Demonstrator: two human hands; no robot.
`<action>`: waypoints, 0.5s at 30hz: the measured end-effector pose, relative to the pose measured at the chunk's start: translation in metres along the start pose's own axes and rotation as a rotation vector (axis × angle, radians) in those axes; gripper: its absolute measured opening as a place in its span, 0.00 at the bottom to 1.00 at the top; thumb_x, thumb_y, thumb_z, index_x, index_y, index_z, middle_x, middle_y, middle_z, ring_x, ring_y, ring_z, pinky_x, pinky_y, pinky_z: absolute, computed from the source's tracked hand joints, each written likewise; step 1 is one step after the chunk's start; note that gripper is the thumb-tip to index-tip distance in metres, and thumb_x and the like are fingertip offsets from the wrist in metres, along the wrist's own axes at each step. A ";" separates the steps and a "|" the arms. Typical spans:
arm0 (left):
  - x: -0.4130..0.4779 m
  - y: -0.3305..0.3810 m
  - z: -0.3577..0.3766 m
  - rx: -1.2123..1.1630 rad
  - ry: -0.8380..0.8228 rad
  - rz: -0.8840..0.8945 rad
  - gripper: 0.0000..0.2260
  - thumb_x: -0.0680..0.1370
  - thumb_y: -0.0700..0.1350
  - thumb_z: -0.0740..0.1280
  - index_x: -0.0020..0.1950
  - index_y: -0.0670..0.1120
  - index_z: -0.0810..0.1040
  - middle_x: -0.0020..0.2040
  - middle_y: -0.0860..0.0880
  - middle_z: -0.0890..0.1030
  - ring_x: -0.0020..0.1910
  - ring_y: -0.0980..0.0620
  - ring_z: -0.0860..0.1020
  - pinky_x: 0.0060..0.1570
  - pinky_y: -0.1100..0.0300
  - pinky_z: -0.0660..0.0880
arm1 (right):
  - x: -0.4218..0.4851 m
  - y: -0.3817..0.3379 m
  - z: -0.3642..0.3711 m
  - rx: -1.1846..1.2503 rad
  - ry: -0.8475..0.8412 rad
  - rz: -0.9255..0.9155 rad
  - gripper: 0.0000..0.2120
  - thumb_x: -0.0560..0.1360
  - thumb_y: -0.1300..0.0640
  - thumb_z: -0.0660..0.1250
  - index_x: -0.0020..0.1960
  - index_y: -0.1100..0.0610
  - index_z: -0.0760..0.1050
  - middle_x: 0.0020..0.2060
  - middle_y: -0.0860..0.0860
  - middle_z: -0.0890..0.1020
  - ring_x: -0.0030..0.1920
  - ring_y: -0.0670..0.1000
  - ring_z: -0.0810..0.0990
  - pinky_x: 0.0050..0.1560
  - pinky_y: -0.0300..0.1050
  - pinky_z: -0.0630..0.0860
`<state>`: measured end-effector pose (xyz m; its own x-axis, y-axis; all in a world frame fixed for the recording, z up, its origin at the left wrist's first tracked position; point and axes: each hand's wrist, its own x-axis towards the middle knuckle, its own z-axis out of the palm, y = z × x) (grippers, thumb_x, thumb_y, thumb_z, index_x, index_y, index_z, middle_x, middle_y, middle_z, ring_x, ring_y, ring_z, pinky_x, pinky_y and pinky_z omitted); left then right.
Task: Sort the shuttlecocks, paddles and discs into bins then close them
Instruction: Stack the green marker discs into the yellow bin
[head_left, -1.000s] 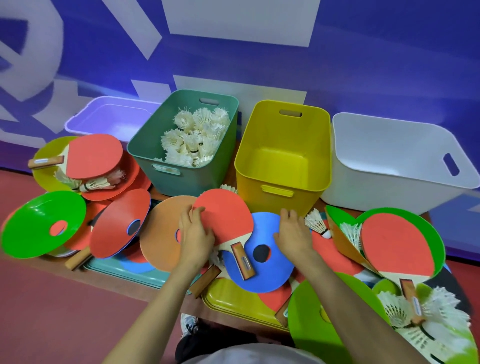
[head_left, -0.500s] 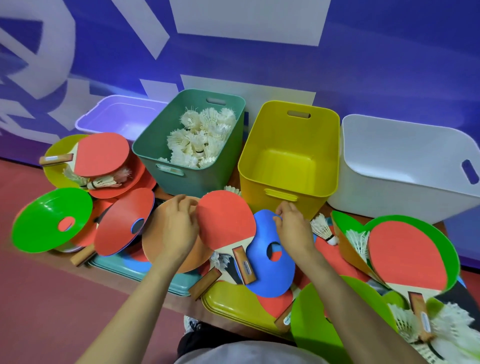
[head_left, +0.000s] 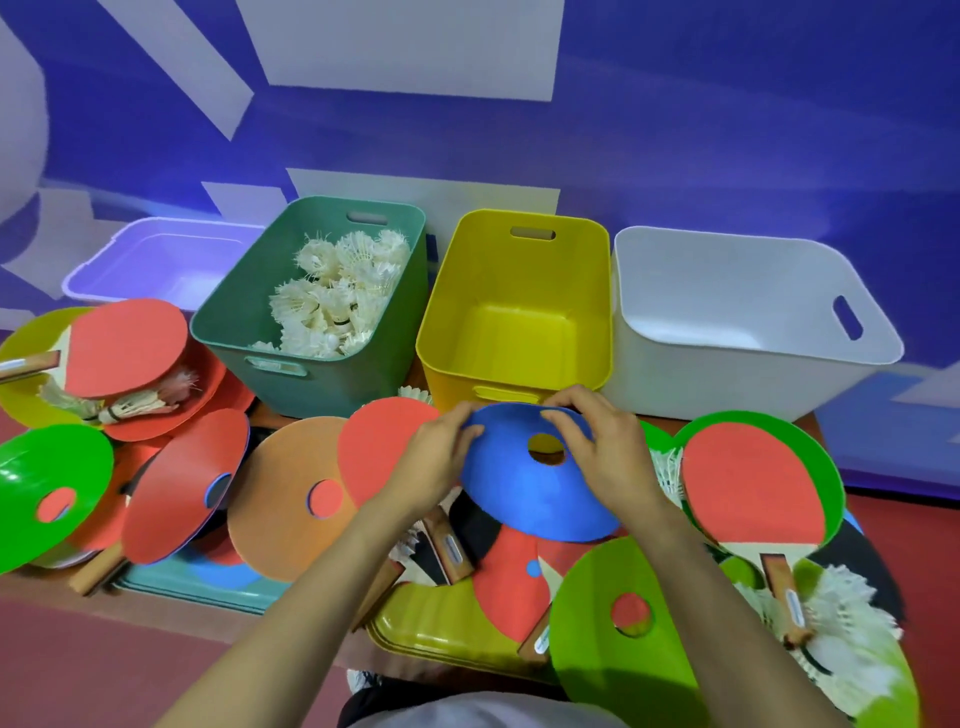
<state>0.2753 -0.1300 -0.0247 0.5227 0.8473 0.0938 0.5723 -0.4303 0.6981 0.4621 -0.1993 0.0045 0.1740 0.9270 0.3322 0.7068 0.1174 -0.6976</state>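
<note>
Two hands are on the blue disc: your left hand pinches its far left edge, and your right hand curls its fingers over the far rim, just beside the centre hole. The disc is held above the heap of paddles and discs, tilted with its near edge lower. Being round, it has no long axis to line up. What matters is that the yellow bin stands straight ahead, with its near wall just beyond your fingertips and nothing visible inside. Both hands look about equally close to it, the right perhaps slightly nearer. The green bin to the left holds the shuttlecocks, and the white bin sits to the right. A short lift forward over the yellow rim looks like the likely next move, though which bin the discs belong in is only a guess.
</note>
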 end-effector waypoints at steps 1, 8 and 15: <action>0.000 0.003 -0.004 -0.021 0.039 0.004 0.03 0.80 0.41 0.61 0.50 0.48 0.72 0.35 0.55 0.73 0.37 0.48 0.72 0.33 0.67 0.62 | 0.003 -0.002 -0.004 0.051 0.025 -0.018 0.02 0.77 0.57 0.66 0.47 0.55 0.77 0.43 0.47 0.81 0.43 0.45 0.78 0.45 0.40 0.73; 0.005 0.022 -0.038 -0.104 0.276 -0.041 0.07 0.75 0.47 0.69 0.40 0.47 0.77 0.30 0.48 0.75 0.30 0.55 0.70 0.34 0.58 0.66 | 0.030 -0.013 -0.016 0.044 0.146 -0.150 0.06 0.74 0.56 0.67 0.49 0.58 0.80 0.45 0.50 0.82 0.45 0.44 0.78 0.46 0.34 0.71; 0.033 0.043 -0.081 -0.217 0.534 -0.139 0.19 0.71 0.48 0.74 0.30 0.48 0.64 0.26 0.53 0.63 0.26 0.58 0.63 0.28 0.64 0.60 | 0.071 -0.009 -0.030 -0.114 0.298 -0.158 0.11 0.75 0.58 0.68 0.55 0.60 0.79 0.48 0.55 0.83 0.47 0.50 0.78 0.47 0.40 0.71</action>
<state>0.2659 -0.0952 0.0661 0.0295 0.9546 0.2964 0.4413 -0.2785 0.8531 0.4890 -0.1447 0.0531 0.2364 0.7541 0.6127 0.8099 0.1955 -0.5531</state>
